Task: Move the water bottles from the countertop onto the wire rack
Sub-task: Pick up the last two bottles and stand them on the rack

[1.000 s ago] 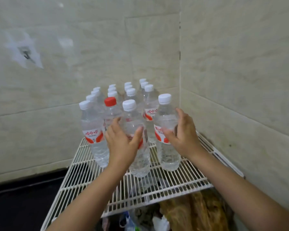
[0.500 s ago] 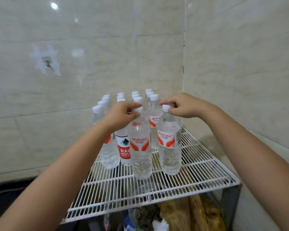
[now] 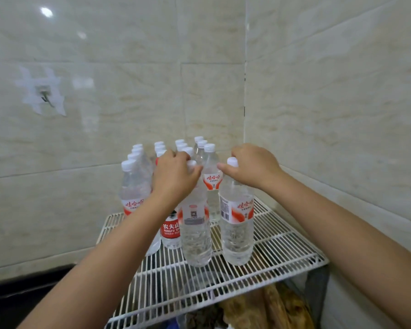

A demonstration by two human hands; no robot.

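- Head view: the left hand [image 3: 175, 175] curls over the cap of the front middle bottle [image 3: 196, 236], fingers wrapped round its neck; the bottle stands upright on the wire rack [image 3: 282, 248] directly under the hand.
- The right hand [image 3: 252, 166] pinches the cap of the front right bottle [image 3: 237, 229], which stands upright below it, just beside the middle one.
- Behind both hands, rows of other bottles [image 3: 134, 186] stand on the rack in the tiled corner [image 3: 244, 91].
- A red-labelled bottle [image 3: 170, 230] stands under the left forearm.

Both hands [image 3: 176, 176] [image 3: 253, 166] curled, forearms extended forward.
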